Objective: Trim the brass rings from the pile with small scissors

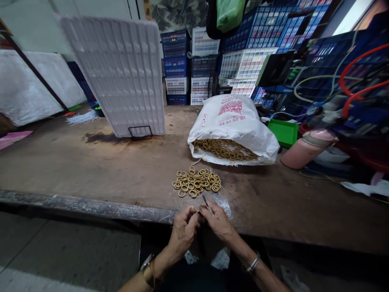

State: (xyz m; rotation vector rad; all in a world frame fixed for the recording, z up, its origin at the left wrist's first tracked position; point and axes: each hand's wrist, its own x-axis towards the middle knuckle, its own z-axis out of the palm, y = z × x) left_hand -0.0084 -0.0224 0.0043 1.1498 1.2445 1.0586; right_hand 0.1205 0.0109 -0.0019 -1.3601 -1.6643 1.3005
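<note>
Both hands meet over the front edge of the workbench. My left hand (184, 227) is closed, pinching a brass-coloured ring (198, 211), only a small part of which shows between the fingers. In my right hand (219, 222) is a thin metal tool with a narrow dark tip (205, 200); whether it is a blade or a file I cannot tell. The right fingertips come close to the ring, and contact is hidden. Just beyond the hands lies a loose pile of brass-coloured rings (197, 182).
A white sack (231, 117) lies open towards me, with many more rings inside. A white ridged panel (121, 77) stands in a black wire stand (140, 132). To the right are a green tray (283, 133) and a pink bottle (306, 149). Stacked plastic crates (176, 67) line the back.
</note>
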